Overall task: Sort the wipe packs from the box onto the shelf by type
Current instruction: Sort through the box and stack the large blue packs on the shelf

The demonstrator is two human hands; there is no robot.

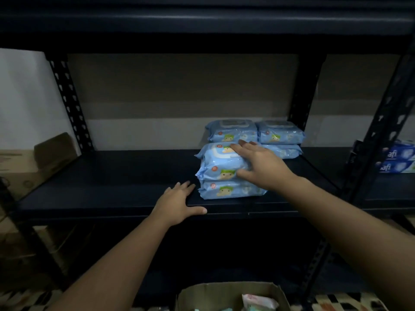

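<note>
Several blue wipe packs stand in stacks on the dark shelf [112, 187], right of its middle. The front stack's top pack [219, 163] lies on a lower pack [229, 189]. Behind it sit two more packs [231, 131], [279, 132], the right one on another pack [285, 151]. My right hand [260, 164] rests on the top front pack, fingers over its top and thumb on its front face. My left hand [179, 198] lies flat on the shelf's front edge, just left of the stack. The cardboard box [229, 290] sits below, holding a pink pack [258, 301].
Perforated black uprights [69, 104], [301, 102] frame the bay. A brown carton [33, 162] stands to the left outside the rack. Blue and white boxes [397, 158] sit in the neighbouring bay at right. An upper shelf board [202, 25] spans overhead.
</note>
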